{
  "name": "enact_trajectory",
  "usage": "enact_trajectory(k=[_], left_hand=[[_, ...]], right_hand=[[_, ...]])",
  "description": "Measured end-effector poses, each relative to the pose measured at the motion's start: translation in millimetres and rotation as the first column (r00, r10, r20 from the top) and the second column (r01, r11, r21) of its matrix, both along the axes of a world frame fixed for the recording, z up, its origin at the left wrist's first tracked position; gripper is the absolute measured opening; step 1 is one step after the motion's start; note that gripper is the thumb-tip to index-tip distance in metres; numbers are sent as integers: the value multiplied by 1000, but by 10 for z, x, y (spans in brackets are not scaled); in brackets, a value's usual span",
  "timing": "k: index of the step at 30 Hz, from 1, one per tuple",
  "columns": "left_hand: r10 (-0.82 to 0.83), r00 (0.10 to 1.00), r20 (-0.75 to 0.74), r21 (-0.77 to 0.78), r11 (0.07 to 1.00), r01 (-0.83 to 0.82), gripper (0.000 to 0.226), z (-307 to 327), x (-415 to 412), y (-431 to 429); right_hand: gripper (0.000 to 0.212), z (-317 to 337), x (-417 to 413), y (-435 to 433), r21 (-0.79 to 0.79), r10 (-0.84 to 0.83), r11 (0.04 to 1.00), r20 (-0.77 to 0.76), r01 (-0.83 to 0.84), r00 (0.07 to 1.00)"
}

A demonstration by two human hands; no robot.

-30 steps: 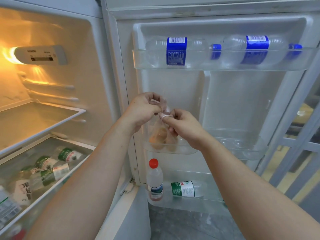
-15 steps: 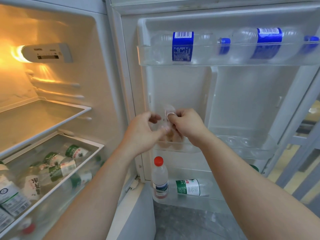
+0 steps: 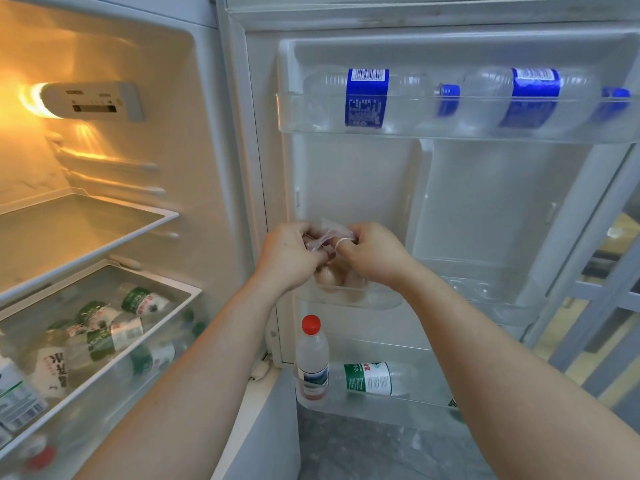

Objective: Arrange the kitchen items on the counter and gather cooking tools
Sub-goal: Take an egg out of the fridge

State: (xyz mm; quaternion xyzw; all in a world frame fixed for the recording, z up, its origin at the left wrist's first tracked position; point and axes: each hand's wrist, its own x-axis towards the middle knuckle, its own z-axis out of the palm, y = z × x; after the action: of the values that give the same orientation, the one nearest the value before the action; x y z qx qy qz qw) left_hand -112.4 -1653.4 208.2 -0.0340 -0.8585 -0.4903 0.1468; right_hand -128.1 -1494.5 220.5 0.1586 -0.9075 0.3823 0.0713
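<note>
Both arms reach up from the bottom of the frame and meet at its centre, in front of the open fridge door. The left hand (image 3: 291, 258) comes in from the lower left with its back to the camera. Its fingers are curled and pinch the gathered top of a clear plastic bag (image 3: 329, 233). The right hand (image 3: 374, 254) comes in from the lower right, knuckles up. Its fingers are curled as well and grip the same bag top from the other side, so the two hands nearly touch. A white band (image 3: 341, 241) sits round one finger of the right hand.

The bag hangs below the hands and holds brown eggs (image 3: 325, 277). Its bottom rests in the middle door shelf (image 3: 374, 301), at the centre of the frame.

Above, the top door shelf (image 3: 450, 131) carries two blue-labelled bottles (image 3: 367, 98) lying on their sides. Below the hands, a red-capped bottle (image 3: 311, 362) stands upright in the lowest door shelf, with a green-labelled bottle (image 3: 374, 377) lying just beside it. At the lower left of the frame a drawer (image 3: 156, 277) is full of more bottles, and the fridge light (image 3: 31, 98) glows at the upper left.
</note>
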Motion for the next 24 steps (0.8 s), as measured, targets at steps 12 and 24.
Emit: enact_trajectory(k=[12,24], left_hand=[[-123,981,147,132,986,104,22,229,-82,-14],[-117,978,171,224,971,77,15,115,-93,-133]], right_hand=[[40,43,-43,45,509,87,860,-67,-41,994],[35,-99,-118,-67,393,-3,915,-217,90,976]])
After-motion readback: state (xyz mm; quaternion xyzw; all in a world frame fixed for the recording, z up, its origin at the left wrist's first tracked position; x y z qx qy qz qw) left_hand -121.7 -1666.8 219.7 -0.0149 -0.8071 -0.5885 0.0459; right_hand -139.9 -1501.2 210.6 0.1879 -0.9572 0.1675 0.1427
